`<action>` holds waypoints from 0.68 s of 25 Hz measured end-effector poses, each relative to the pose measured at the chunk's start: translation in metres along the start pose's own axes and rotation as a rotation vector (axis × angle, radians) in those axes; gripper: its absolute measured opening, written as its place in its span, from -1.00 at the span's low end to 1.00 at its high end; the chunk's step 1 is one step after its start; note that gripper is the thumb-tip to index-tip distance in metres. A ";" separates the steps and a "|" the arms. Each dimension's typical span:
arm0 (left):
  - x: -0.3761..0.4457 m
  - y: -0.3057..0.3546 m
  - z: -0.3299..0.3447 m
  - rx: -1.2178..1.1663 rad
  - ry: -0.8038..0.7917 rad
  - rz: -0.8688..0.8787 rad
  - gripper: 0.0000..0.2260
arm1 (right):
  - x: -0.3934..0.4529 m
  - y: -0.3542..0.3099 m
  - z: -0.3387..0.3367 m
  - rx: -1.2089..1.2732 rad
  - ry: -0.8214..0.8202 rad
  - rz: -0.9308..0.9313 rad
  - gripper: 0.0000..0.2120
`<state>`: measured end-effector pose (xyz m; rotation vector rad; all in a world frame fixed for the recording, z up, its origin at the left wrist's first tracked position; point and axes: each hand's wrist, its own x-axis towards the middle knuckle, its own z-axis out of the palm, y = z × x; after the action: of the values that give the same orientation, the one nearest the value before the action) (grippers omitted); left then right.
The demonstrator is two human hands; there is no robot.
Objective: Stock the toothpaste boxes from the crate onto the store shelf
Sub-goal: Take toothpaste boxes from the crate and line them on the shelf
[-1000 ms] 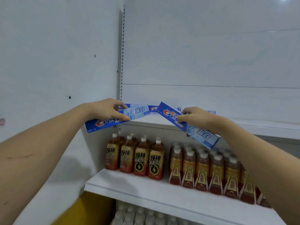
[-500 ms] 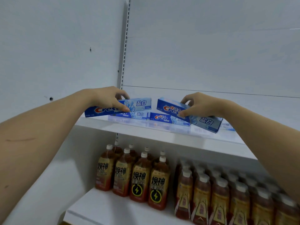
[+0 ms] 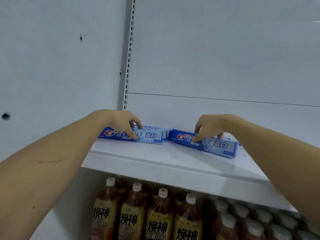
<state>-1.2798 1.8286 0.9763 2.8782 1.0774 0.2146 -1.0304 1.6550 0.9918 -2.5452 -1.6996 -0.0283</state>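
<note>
Reaching in from the lower left of the frame, the left hand (image 3: 119, 121) curls over one blue toothpaste box (image 3: 131, 135), thumb on its front face and fingers over the top edge, the box lying on the white upper shelf (image 3: 173, 163) at centre frame. Edges of more boxes (image 3: 164, 134) show just behind it; how many I cannot tell. To the right, the right hand (image 3: 213, 125) pinches a second toothpaste box (image 3: 204, 142) the same way, thumb in front and fingers behind, this box angled down toward the right on the same shelf. Along the bottom of the frame, four brown drink bottles (image 3: 147, 217) stand in the front row at left, with a blurred cluster of further bottles (image 3: 251, 222) at lower right.
</note>
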 end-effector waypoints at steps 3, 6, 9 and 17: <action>0.009 -0.003 -0.001 -0.023 -0.005 -0.001 -0.61 | 0.012 -0.006 0.007 0.004 0.018 -0.020 -0.61; 0.009 -0.002 -0.005 -0.043 0.026 -0.017 -0.61 | 0.012 -0.005 0.005 0.061 0.055 -0.021 -0.66; -0.001 0.007 -0.006 -0.058 0.053 -0.040 -0.62 | 0.000 -0.003 0.000 0.097 0.106 -0.038 -0.73; -0.078 0.076 -0.012 -0.135 0.162 -0.046 -0.60 | -0.076 0.014 -0.002 0.048 0.328 -0.132 -0.76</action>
<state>-1.2903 1.7199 0.9874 2.7517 1.1060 0.5056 -1.0462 1.5795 0.9888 -2.2375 -1.7079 -0.3858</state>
